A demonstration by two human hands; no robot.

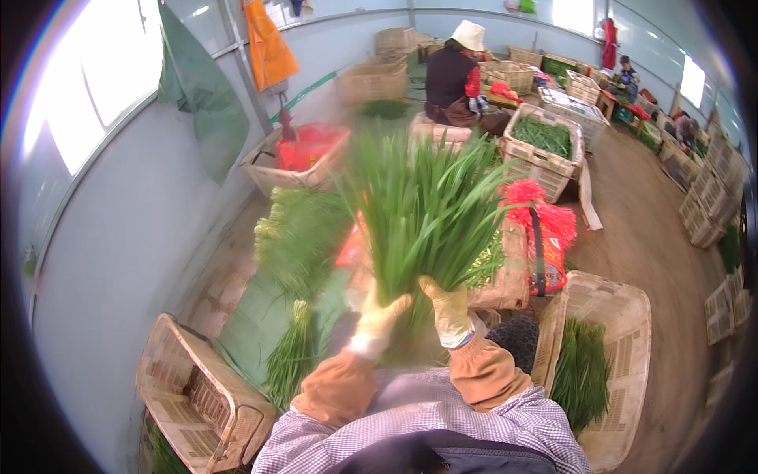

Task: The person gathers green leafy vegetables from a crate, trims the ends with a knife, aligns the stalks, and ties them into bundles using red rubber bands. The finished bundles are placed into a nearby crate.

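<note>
A large loose bunch of garlic chives [420, 207] stands upright before me, its green leaf tips fanning upward. My left hand [379, 320], in a pale yellow glove, grips the lower left of the bunch. On its lower right side is my right hand [447, 308], gloved alike, thumb up and pressed against the leaves. Behind the bunch, partly hidden, is a worn low work surface [509, 266] with cut bits on it. Red plastic ties [542, 207] lie at its right end, over a red printed bag [551, 263] with a black strap.
Tied chive bundles [305, 237] lie on a green sheet [251, 326] at left. A tipped plastic crate [201, 397] is at lower left. Another crate [616, 367] at right holds chive bundles [580, 367]. Ahead, a seated person [453, 77] works beside a chive-filled crate [542, 154].
</note>
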